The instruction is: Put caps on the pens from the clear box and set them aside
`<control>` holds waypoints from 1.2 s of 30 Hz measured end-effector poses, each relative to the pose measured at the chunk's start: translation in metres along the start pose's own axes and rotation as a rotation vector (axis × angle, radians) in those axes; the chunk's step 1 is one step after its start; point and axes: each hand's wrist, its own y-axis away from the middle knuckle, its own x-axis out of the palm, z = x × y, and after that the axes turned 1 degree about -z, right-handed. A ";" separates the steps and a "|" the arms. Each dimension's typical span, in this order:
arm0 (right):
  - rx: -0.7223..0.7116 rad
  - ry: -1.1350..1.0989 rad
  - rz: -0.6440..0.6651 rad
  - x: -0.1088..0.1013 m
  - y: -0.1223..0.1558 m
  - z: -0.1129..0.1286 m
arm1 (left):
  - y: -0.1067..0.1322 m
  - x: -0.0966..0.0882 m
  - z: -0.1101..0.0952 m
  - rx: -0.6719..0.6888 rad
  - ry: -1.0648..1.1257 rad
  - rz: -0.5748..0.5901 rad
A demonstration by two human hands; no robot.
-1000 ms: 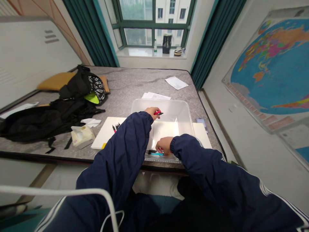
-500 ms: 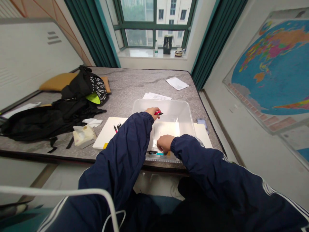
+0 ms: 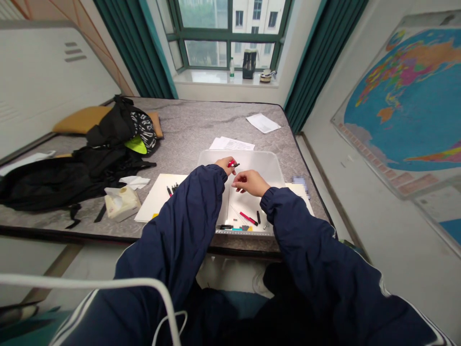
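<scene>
My left hand (image 3: 225, 165) is closed around a red pen (image 3: 231, 164) with a black end, above the far left part of a clear plastic box (image 3: 248, 154). My right hand (image 3: 254, 183) hovers over the middle of the box, thumb and fingers pinched together; whatever they hold, if anything, is too small to make out. On the box floor below it lie a red pen (image 3: 248, 218), a short black piece (image 3: 258, 217) and several small bits. Black pens (image 3: 225, 226) and a blue item (image 3: 236, 229) rest along the near wall.
Left of the box, several pens (image 3: 173, 188) lie on a white board (image 3: 153, 199). Farther left are a tissue pack (image 3: 122, 204) and a black backpack (image 3: 46, 185). Papers (image 3: 232, 143) lie behind the box. A white cable (image 3: 108, 283) crosses the lower left foreground.
My right hand has risen from the near end of the box and moved away from me, close to my left hand. The red pen on the box floor is now uncovered. My left hand still grips its pen.
</scene>
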 end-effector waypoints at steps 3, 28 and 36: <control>0.052 -0.124 0.002 -0.001 -0.002 -0.002 | -0.003 0.002 0.003 -0.010 -0.015 0.025; 0.094 0.686 0.652 0.014 0.015 -0.012 | 0.002 -0.001 -0.002 -0.001 -0.037 0.057; -0.011 0.895 0.687 0.026 0.017 -0.027 | 0.001 0.001 0.004 0.019 -0.023 0.053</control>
